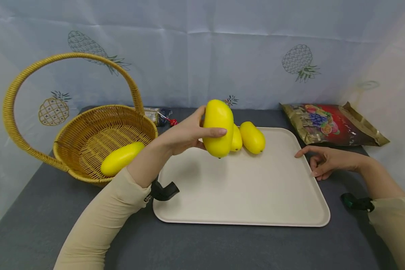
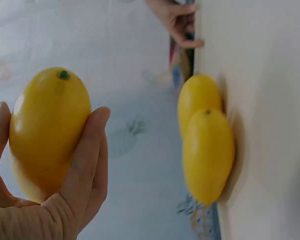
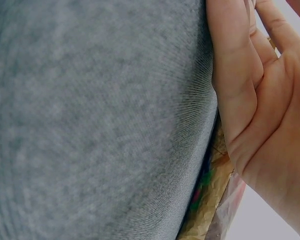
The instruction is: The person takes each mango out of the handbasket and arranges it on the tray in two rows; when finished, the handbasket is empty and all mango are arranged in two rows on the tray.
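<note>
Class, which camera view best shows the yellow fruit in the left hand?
The left wrist view: the yellow fruit looks large, its green stem end showing, though the left hand covers part. The head view shows it smaller, above the tray, a thumb across it. The right wrist view misses it.

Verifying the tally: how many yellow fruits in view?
4: held fruit in the left hand; half-hidden fruit and rightmost fruit toward the far edge of the tray; fourth fruit in the basket. The left forearm could hide more.
</note>
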Tool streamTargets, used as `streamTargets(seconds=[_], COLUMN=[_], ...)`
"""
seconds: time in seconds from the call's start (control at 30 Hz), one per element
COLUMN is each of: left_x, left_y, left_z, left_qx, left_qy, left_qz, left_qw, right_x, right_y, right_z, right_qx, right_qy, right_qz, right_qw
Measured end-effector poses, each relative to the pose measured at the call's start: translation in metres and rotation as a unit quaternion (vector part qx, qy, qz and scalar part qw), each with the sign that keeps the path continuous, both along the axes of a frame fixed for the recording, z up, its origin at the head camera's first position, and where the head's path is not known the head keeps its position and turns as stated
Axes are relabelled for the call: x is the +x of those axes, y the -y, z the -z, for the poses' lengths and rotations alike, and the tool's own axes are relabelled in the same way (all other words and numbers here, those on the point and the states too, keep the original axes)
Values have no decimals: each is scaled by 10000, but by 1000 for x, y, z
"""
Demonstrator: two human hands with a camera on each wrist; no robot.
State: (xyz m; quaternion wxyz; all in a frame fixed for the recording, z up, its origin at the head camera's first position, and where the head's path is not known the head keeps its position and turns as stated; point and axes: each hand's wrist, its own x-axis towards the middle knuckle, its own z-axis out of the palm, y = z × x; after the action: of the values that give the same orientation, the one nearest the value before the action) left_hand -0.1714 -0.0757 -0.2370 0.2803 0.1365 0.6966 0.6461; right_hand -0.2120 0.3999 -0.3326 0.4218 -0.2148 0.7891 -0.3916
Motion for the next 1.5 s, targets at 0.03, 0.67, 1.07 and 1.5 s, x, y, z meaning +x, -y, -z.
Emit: streamTargets(seconds=[0.03,0.67,1.07,1.5], left_x=[1,14,26,31], left_y=[-5,-79,-102,-118], left_z=[3,38,57,78], left_qx=[-24,-78,-658,-863], left_qy=[50,770,621,-306], left_qz=[-6,43,432,883], left_qw=[10000,9970,9950,9919], right_x=[0,0,0,-1], right_y=[0,1,0,1], right_z=[0,-2,-1,0], right_qx=[-4,-138,-132,-94], right_qy=[3,-10,23,-5], right_qz=[0,-112,-148,-120], right_qw=[10000,9998,9998,9999])
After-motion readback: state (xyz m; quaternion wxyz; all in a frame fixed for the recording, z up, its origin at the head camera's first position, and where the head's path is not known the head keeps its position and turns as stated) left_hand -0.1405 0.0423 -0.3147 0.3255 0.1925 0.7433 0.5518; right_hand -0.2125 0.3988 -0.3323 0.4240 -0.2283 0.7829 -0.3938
